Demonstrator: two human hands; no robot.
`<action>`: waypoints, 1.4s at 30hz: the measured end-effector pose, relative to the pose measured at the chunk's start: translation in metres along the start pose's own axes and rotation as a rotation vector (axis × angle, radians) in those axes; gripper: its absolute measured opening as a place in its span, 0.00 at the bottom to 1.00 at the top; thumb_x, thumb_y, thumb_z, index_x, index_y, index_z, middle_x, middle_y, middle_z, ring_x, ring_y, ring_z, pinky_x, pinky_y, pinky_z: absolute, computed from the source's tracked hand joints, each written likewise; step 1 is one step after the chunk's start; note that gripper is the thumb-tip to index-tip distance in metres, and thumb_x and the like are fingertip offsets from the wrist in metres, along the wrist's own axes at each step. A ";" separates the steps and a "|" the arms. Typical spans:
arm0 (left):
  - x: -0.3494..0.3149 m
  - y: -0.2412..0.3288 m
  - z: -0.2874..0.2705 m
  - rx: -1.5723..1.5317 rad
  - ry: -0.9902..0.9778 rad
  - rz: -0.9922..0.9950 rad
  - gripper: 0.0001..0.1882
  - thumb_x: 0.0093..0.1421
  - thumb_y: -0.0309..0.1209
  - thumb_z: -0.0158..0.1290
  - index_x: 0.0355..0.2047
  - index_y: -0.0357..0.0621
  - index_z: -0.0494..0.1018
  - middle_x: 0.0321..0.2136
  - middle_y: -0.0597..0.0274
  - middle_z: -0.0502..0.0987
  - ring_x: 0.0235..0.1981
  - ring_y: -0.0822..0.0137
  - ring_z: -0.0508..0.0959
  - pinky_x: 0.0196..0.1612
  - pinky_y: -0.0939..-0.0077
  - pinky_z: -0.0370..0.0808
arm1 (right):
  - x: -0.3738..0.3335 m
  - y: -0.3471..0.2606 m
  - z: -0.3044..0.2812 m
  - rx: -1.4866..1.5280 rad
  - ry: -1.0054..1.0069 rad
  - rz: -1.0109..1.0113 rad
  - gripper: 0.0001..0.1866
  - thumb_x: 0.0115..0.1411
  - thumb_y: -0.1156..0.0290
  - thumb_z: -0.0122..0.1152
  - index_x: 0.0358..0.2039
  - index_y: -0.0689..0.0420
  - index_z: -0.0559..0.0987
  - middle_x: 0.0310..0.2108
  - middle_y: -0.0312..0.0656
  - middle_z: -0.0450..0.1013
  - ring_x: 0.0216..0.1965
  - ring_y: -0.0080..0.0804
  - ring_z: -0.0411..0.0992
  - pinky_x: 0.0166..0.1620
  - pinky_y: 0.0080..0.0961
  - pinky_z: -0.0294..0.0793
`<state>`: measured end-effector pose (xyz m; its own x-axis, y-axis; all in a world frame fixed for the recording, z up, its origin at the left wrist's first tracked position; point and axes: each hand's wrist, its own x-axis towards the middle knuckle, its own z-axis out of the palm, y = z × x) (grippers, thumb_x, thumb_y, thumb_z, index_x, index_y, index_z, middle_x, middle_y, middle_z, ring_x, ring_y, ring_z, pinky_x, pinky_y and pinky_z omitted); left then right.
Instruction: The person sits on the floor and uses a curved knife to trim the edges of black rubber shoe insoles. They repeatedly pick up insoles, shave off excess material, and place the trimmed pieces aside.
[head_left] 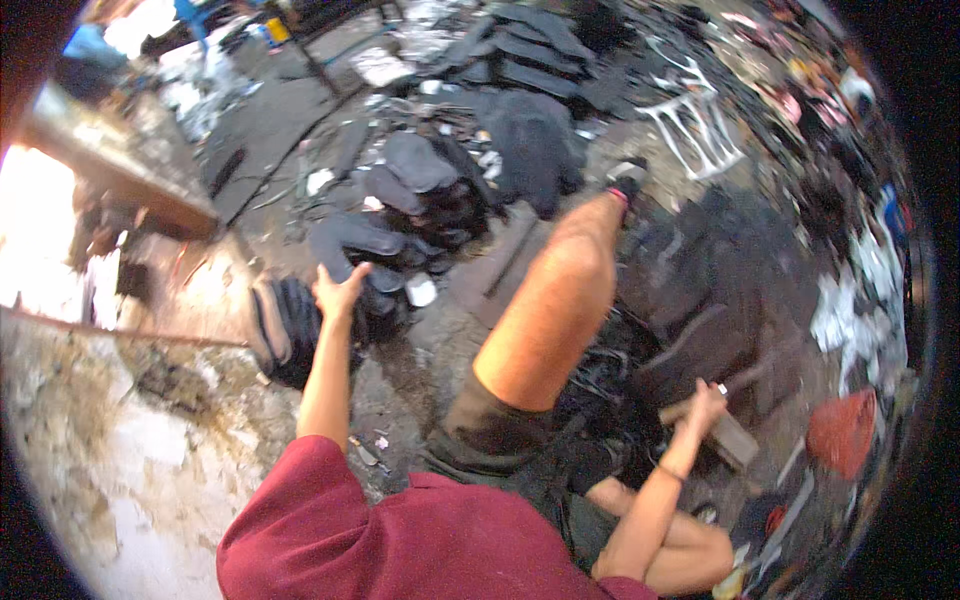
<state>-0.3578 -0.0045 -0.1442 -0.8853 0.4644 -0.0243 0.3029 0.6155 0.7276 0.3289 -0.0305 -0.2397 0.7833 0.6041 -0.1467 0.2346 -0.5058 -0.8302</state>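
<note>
Left of the bare bent leg [550, 320], the left hand [338, 293] has fingers spread at a charcoal, rounded flat piece [345, 238]; heaped dark-grey rounded pieces [418, 162] look done. Right of it, broad blackish flat sheets [700, 270] seem left; the right hand [706, 404] curls its fingers at a tan rectangular block [735, 442]. I cannot tell either grip.

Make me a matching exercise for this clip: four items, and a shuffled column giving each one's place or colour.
Column one:
1. Left hand
2. Right hand
3. Shirt
4. Slatted frame

Column two:
A. White
B. By the pale, straight-edged block
C. Maroon
D. At the dark curved pieces

Pairs: 1-D, 2-B, 3-C, 4-A
</note>
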 end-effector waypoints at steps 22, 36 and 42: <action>-0.318 0.286 0.042 -0.369 -0.676 1.445 0.51 0.45 0.37 0.72 0.67 0.43 0.58 0.66 0.40 0.57 0.67 0.43 0.58 0.69 0.54 0.56 | -0.094 -0.154 -0.061 0.388 -0.310 -0.454 0.10 0.54 0.81 0.62 0.28 0.58 0.68 0.41 0.48 0.81 0.44 0.33 0.78 0.50 0.30 0.74; -0.281 0.269 0.039 -0.646 -1.093 0.440 0.27 0.47 0.22 0.68 0.49 0.36 0.75 0.42 0.56 0.81 0.43 0.67 0.80 0.44 0.73 0.77 | -0.175 -0.160 -0.118 0.519 -0.158 -0.241 0.31 0.63 0.76 0.61 0.65 0.58 0.61 0.32 0.34 0.70 0.28 0.19 0.66 0.31 0.20 0.71; -0.306 0.293 0.019 -0.782 -0.937 -0.046 0.16 0.50 0.29 0.56 0.41 0.43 0.73 0.32 0.63 0.75 0.33 0.67 0.77 0.35 0.72 0.76 | -0.221 -0.116 -0.123 0.314 -0.531 -0.422 0.21 0.68 0.71 0.51 0.60 0.62 0.70 0.31 0.45 0.75 0.29 0.32 0.73 0.31 0.29 0.73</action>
<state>0.0086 0.0456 0.0636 -0.1945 0.9302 -0.3111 -0.3018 0.2450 0.9214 0.1996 -0.1814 -0.0447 0.2611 0.9643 0.0446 0.2164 -0.0135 -0.9762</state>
